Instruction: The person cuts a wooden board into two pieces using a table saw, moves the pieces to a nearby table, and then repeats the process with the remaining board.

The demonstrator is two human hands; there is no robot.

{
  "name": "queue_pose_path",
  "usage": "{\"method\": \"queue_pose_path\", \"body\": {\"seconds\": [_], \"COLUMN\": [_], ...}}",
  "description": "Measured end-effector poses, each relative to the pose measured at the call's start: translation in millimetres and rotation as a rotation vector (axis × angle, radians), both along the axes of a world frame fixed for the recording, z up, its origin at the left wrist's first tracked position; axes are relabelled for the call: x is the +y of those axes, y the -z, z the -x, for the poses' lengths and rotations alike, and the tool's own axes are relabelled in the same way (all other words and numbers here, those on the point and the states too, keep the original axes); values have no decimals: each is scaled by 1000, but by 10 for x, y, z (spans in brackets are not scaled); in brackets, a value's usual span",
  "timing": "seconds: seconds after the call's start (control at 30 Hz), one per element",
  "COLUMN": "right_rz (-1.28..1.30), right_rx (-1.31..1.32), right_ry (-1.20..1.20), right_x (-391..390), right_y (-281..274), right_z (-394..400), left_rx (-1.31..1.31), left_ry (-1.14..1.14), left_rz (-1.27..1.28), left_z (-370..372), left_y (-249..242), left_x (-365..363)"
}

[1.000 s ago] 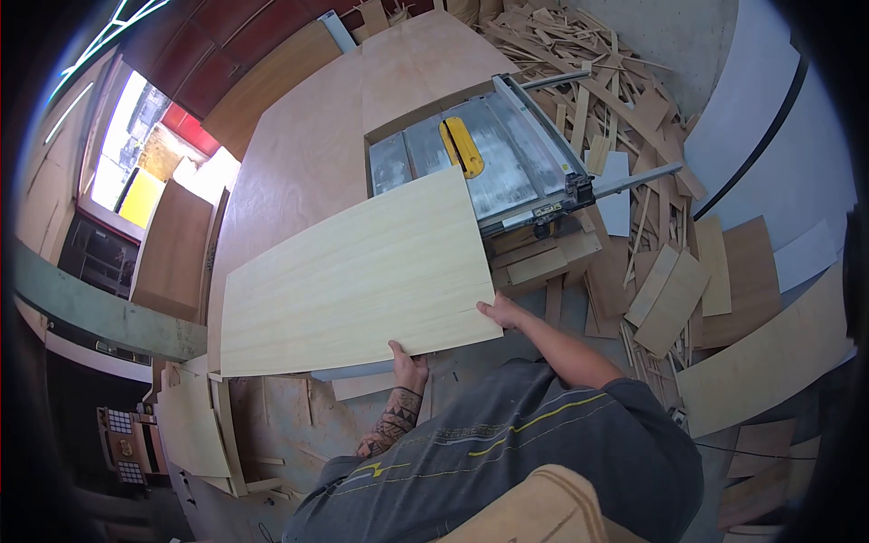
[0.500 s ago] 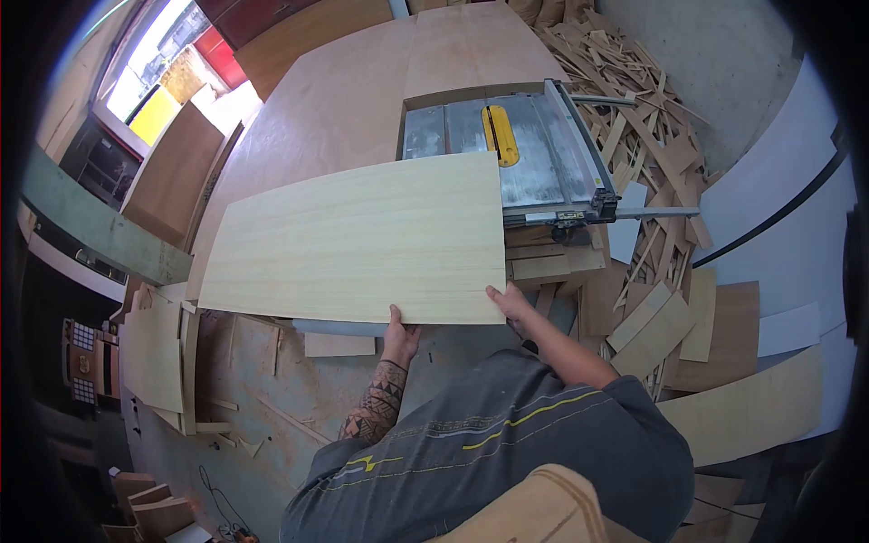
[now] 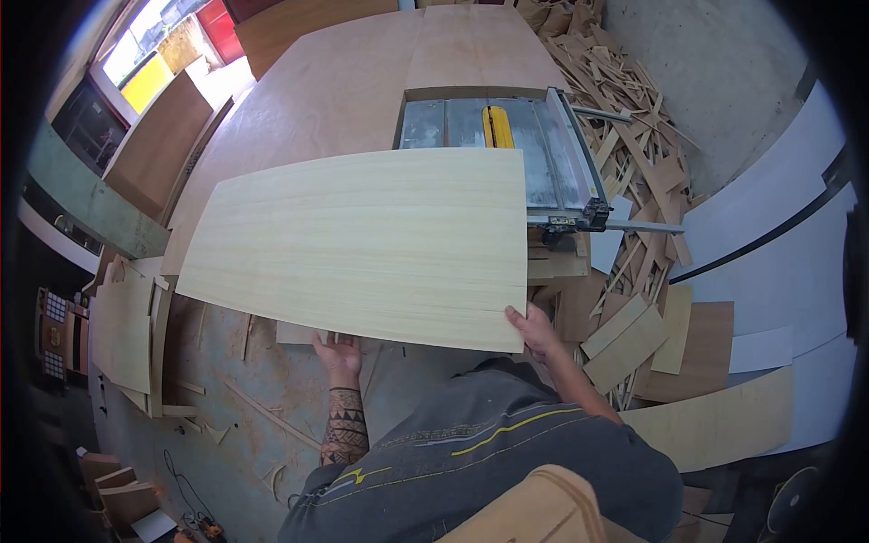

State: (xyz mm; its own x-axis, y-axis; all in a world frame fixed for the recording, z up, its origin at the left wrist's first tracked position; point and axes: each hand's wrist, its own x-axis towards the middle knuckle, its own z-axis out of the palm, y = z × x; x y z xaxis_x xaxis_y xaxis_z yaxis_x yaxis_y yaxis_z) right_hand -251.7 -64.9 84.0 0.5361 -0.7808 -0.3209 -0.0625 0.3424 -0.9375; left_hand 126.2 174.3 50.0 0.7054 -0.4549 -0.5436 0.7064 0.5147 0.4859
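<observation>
A large pale wood panel (image 3: pixel 362 249) lies across the near part of the big worktable (image 3: pixel 335 100) and covers the front left of the table saw. My right hand (image 3: pixel 536 333) grips the panel at its near right corner, thumb on top. Under the near edge, left of the middle, my left hand (image 3: pixel 339 355) supports the panel palm up; its fingertips are partly hidden beneath. Beyond the panel's right end shows the table saw (image 3: pixel 534 172) with its yellow blade insert (image 3: pixel 497 127) and a fence on the right.
Wood offcuts (image 3: pixel 634 154) are heaped behind and right of the saw. Several boards (image 3: pixel 688 339) lie on the floor at right. A stack of panels (image 3: pixel 127 335) stands at left. Thin strips and a cable (image 3: pixel 186 493) lie on the floor.
The panel's near edge has come toward me and its right end has shifted right, covering more of the saw. My left hand has slid left along the near edge; its thumb is off the top.
</observation>
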Motion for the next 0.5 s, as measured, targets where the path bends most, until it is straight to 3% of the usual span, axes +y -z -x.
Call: {"method": "queue_pose_path", "body": {"seconds": [0.1, 0.2, 0.33, 0.4, 0.5], "right_rz": [-80, 15, 122, 144, 171], "right_rx": [-65, 48, 227, 342, 487], "right_ry": [112, 185, 216, 250, 302], "right_x": [-167, -402, -692, -809, -947], "right_y": [-487, -852, -1155, -1213, -1206], "right_z": [448, 1031, 1893, 2277, 2683], "left_rx": [-25, 9, 36, -60, -59], "left_ry": [-309, -447, -307, -80, -121], "left_rz": [9, 69, 157, 366, 257], "left_z": [-501, -794, -829, -668, -100], "left_y": [-62, -84, 70, 41, -308], "left_x": [185, 333, 373, 282, 45]}}
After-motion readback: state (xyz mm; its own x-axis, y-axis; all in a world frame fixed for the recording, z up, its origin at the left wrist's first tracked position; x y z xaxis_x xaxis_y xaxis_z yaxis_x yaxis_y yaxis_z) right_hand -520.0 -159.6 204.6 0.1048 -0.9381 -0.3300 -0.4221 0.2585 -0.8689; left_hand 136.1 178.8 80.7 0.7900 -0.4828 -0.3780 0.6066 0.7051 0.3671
